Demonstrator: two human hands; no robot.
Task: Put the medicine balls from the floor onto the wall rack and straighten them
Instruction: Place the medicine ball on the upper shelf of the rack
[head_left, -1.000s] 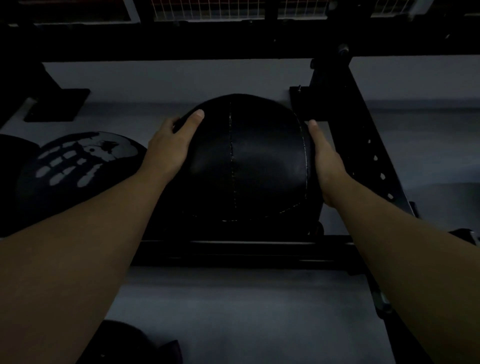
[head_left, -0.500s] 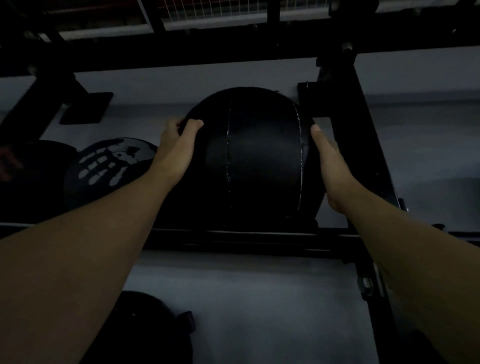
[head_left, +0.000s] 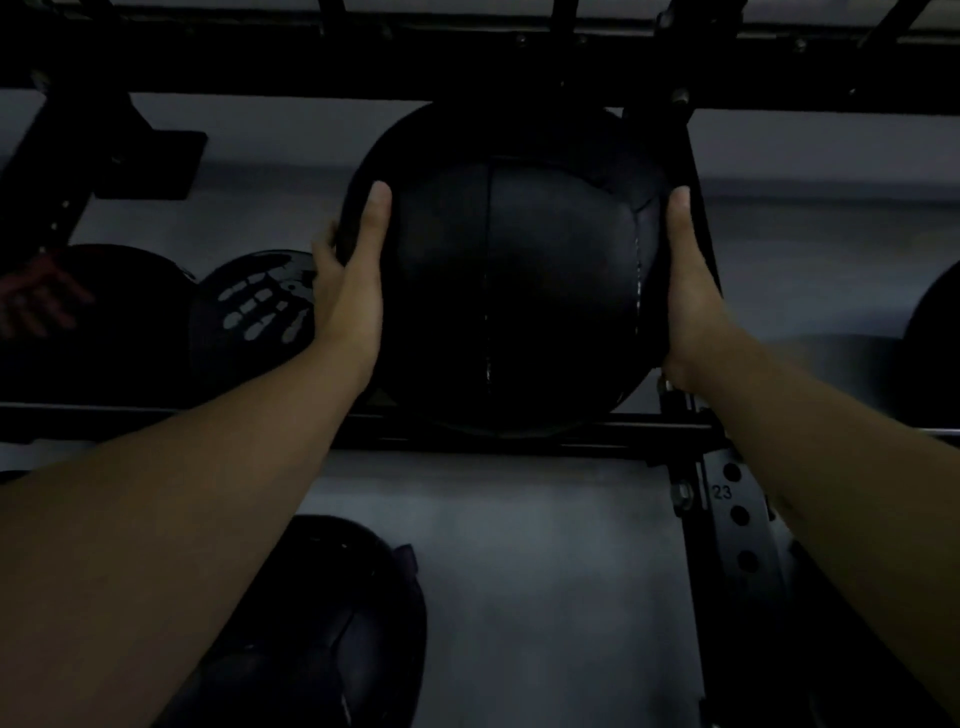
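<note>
A large black medicine ball (head_left: 511, 275) with stitched seams rests on the wall rack's lower rail (head_left: 519, 436), close to the rack's upright post (head_left: 691, 171). My left hand (head_left: 353, 280) presses its left side with the thumb on the front. On the ball's right side lies my right hand (head_left: 688, 291), squeezed between ball and post. Left of it on the same shelf sits a ball with a white handprint (head_left: 254, 312), then a darker ball with a red handprint (head_left: 78, 317).
Another black ball (head_left: 332, 623) sits on the level below, at the lower left. A further ball (head_left: 935, 338) shows at the right edge. A perforated upright marked 23 (head_left: 737, 519) runs down the right side. The grey wall is behind; the light is very dim.
The view has tilted up and come closer to the rack. Both hands stay on the ball, which now sits higher against the top rail; my left thumb has shifted onto its front.
</note>
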